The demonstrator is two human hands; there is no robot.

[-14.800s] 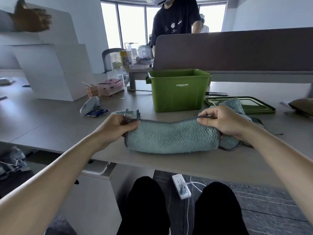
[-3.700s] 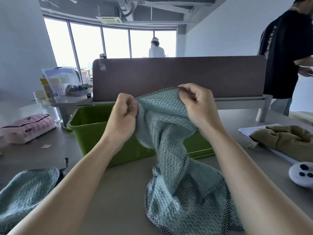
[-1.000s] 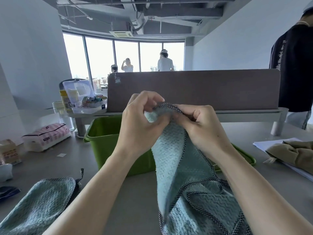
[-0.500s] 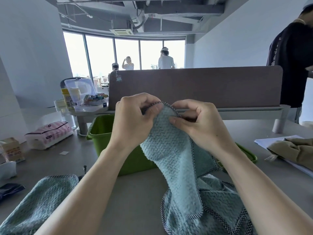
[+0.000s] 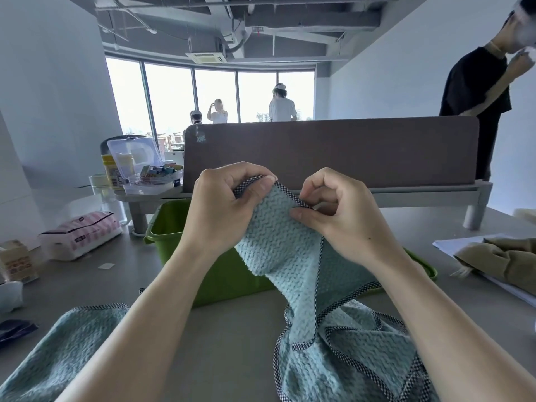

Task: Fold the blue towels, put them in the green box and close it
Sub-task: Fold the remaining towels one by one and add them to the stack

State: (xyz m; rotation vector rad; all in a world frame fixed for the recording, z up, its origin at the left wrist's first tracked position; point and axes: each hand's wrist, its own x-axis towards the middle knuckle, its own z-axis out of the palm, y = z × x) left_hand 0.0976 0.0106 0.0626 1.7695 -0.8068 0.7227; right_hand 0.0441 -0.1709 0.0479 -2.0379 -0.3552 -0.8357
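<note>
Towel (image 5: 278, 239) hangs vertically, top hem pinched by left hand (image 5: 220, 210) and right hand (image 5: 342, 220).

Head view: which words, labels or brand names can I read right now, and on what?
None reads clearly.
Pink tissue pack: dark label, blurred.
Carton at the left edge: orange print, blurred.
Yellow bottle: label too small.
Divider: sticker, unreadable.
Green box: front mostly hidden, no print shows.
</note>
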